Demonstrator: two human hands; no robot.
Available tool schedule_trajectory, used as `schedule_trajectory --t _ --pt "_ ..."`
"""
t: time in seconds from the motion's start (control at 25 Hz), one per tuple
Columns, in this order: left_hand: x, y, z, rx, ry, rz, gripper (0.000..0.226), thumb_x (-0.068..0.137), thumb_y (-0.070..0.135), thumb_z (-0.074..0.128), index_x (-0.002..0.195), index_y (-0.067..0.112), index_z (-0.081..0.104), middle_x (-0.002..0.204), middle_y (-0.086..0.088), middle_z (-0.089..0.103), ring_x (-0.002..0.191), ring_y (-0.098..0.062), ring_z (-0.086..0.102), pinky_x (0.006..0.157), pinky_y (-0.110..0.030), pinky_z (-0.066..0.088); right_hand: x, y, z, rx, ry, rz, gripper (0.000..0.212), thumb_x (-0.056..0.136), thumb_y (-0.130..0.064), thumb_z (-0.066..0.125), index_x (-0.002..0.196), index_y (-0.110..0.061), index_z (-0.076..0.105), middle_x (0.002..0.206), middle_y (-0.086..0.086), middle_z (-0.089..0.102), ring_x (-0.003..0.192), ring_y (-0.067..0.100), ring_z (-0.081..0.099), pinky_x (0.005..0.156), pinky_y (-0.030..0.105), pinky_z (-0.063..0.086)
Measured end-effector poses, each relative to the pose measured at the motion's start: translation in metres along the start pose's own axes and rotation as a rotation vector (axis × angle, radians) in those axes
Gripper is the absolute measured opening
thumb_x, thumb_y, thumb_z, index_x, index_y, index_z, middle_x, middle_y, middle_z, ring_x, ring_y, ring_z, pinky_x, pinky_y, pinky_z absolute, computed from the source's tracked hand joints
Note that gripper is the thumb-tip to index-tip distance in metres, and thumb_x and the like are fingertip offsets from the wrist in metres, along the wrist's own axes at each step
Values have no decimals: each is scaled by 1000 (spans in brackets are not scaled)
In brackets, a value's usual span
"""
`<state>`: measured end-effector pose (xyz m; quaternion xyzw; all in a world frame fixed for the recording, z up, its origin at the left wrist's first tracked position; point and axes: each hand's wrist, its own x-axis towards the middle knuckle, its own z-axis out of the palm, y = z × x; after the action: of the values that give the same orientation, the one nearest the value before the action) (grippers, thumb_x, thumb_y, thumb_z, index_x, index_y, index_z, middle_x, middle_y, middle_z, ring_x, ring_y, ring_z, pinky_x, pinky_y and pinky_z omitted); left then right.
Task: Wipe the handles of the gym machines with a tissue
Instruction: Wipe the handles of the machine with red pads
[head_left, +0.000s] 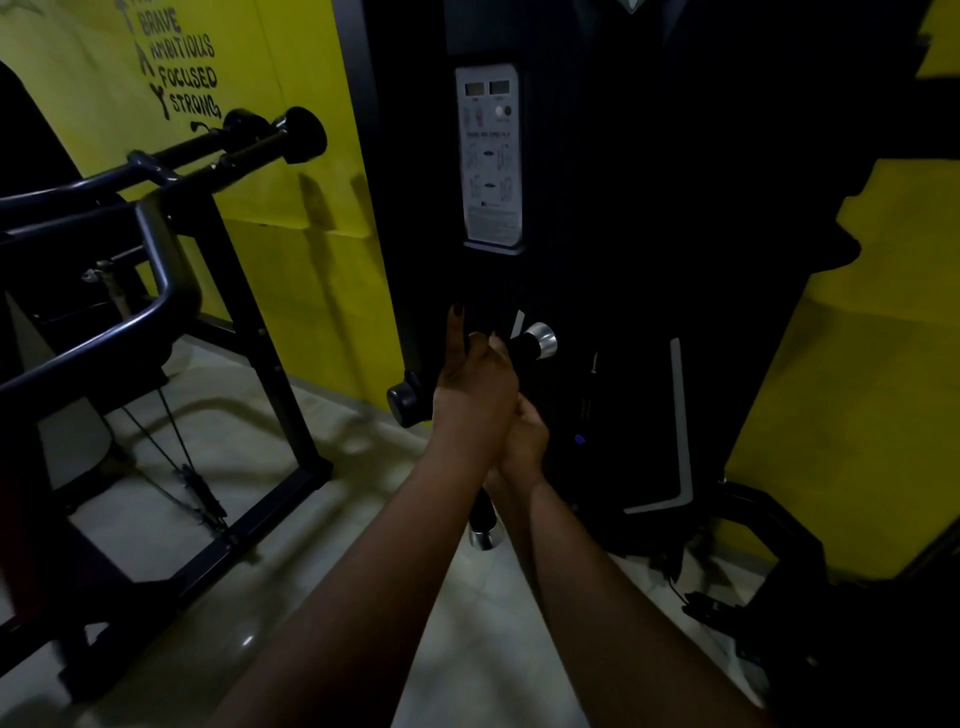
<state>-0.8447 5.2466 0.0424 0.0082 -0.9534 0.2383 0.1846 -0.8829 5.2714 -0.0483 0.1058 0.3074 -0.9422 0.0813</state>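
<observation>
Left hand (475, 387) curls round the handle (522, 351), forefinger straight. The right hand (530, 434), touching it just nearer, appears to grip the same bar. No tissue shows. The handle looks rigid and smooth; tissue would tear easily, so wrap loosely mid-bar.

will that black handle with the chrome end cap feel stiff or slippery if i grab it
Likely stiff: the black handle looks like a straight solid bar. Its dull grip probably holds well, while the chrome cap looks smooth and may be slippery. It seems mounted on the dark machine, so rolling away is unlikely; the joint is hidden.
</observation>
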Motion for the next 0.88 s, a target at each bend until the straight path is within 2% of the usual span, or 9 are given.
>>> schedule_trajectory --t 0.12,0.2,0.36,0.4,0.48,0.6,0.72,0.8,0.88 --pt "-2 -1 -9 -29 -10 26 47 101 12 24 145 -2 29 124 -13 52 129 -31 38 93 -49 -36 12 -14 -1 90 90 -90 25 93 -9 55 115 1 64 108 25 67 103 40 64 97 54 48" --pt "-3 -3 -15 -2 -39 47 50 101 15 22 147 -3 25 131 -15 49 132 -32 35 94 -49 -31 11 -22 5 190 173 -161 19 90 -1 61 108 1 66 108 30 66 105 44 63 97 59 47" --pt "-6 -6 -23 27 -105 89 53 102 17 26 150 -2 16 139 -17 43 137 -33 29 94 -52 -28 8 -34 9 135 266 -354 17 88 2 62 100 -11 66 99 25 69 96 40 67 89 55 53" --pt "-7 -7 -23 51 -108 98 53 101 16 27 149 -3 16 139 -17 43 137 -34 29 94 -54 -27 11 -38 8 63 281 -433 20 90 -2 61 105 -14 66 101 21 70 96 36 68 88 53 54" --pt "-8 -9 -20 78 -120 96 51 101 15 30 148 -4 21 139 -16 43 137 -34 28 91 -55 -29 13 -38 3 -327 259 -617 24 91 -15 61 115 -19 66 108 8 69 98 21 67 89 44 55" --pt "-6 -11 -16 37 -143 88 51 100 18 33 148 2 25 144 -13 39 139 -32 25 88 -54 -33 4 -29 -5 -899 97 -904 26 91 -19 64 117 -16 68 115 3 61 103 11 60 91 30 52" --pt "-5 -12 -14 35 -148 104 52 100 21 35 148 5 26 146 -12 37 139 -31 26 91 -55 -31 1 -41 -14 -1024 -149 -1092 25 88 -12 68 113 -11 70 105 4 64 99 13 63 88 28 52" --pt "-2 -11 -10 50 -144 130 52 100 22 36 148 6 26 142 -12 38 137 -33 28 91 -57 -31 5 -43 -14 -1023 -97 -1073 25 87 -13 68 111 -12 72 100 5 64 94 13 64 84 25 51" --pt "1 -10 -8 30 -140 148 51 100 25 35 148 9 28 138 -11 42 135 -33 30 89 -57 -34 2 -30 -9 -890 30 -974 22 88 -14 67 110 -13 73 100 8 64 92 17 65 81 28 52"
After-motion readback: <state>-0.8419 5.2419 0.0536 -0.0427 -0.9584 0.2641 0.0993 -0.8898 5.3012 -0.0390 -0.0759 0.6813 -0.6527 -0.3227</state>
